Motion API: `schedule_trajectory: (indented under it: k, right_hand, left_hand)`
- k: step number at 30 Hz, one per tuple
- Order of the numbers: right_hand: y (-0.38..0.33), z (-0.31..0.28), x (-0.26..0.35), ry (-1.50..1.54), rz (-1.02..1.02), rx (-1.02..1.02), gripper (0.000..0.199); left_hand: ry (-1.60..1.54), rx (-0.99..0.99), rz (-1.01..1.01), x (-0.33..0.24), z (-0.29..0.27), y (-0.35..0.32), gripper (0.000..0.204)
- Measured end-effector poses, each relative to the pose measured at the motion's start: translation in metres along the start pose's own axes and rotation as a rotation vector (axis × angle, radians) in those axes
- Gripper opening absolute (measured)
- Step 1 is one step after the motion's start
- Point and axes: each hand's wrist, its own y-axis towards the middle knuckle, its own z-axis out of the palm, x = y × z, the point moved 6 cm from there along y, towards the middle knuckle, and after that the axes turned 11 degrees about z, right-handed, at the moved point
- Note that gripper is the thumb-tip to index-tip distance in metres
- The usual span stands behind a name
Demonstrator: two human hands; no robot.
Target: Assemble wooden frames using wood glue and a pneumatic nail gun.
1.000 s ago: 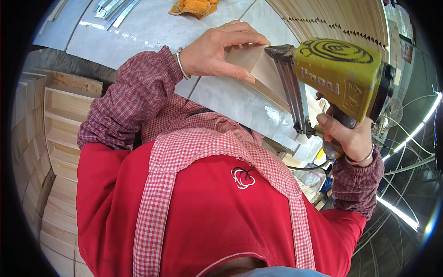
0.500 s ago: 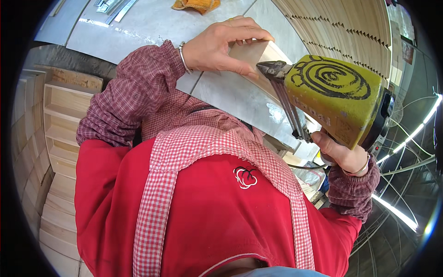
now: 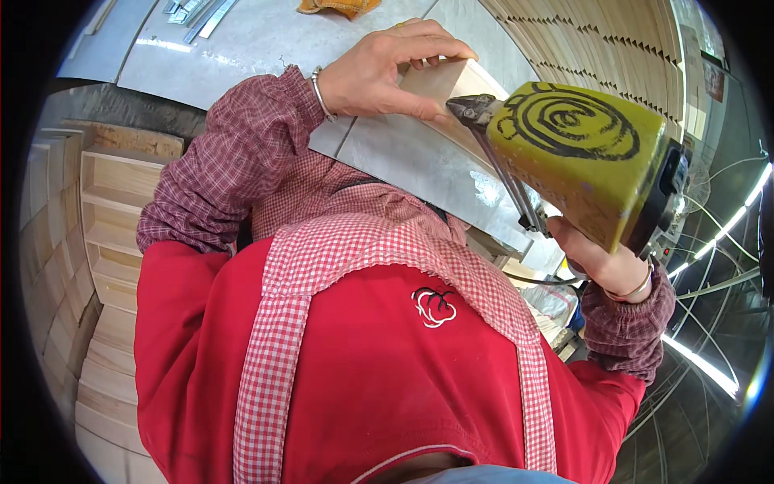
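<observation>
Board (image 3: 439, 85) flat on grey worktop (image 3: 242, 40) | left hand (image 3: 379, 73) fingers (image 3: 427, 48) pressed down on board | right hand (image 3: 597, 262) clamped on yellow nailer (image 3: 580, 165), nose touching board edge | wooden boxes (image 3: 105, 210) stacked left

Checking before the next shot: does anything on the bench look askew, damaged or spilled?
Nothing stands out. The left hand holds the pale wooden panel on the grey metal-topped bench, and the right hand aims the yellow pneumatic nail gun at its edge.

Red apron; plaid sleeves; wrist bangles
</observation>
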Motion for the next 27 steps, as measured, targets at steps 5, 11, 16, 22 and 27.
schedule_trajectory:
  k: [5,11,16,22,27]
  right_hand:
    - [-0.020,-0.004,-0.020,0.620,0.408,-0.120,0.024]
    - [-0.101,-0.009,-0.070,0.867,0.888,-0.477,0.018]
    - [-0.188,0.032,-0.167,0.808,1.044,-0.770,0.017]
    - [-0.230,0.118,-0.271,0.734,1.317,-0.584,0.027]
    - [-0.239,0.185,-0.358,0.092,1.380,-0.556,0.033]
  left_hand:
    - [0.025,0.015,-0.063,0.002,-0.003,0.006,0.062]
    - [-0.139,-0.024,-0.225,0.030,0.002,0.036,0.042]
    - [-0.077,0.009,-0.533,0.047,0.007,0.051,0.040]
    - [-0.089,-0.073,-0.694,0.048,-0.012,0.041,0.045]
    - [-0.048,-0.173,-0.774,0.049,-0.015,0.042,0.047]
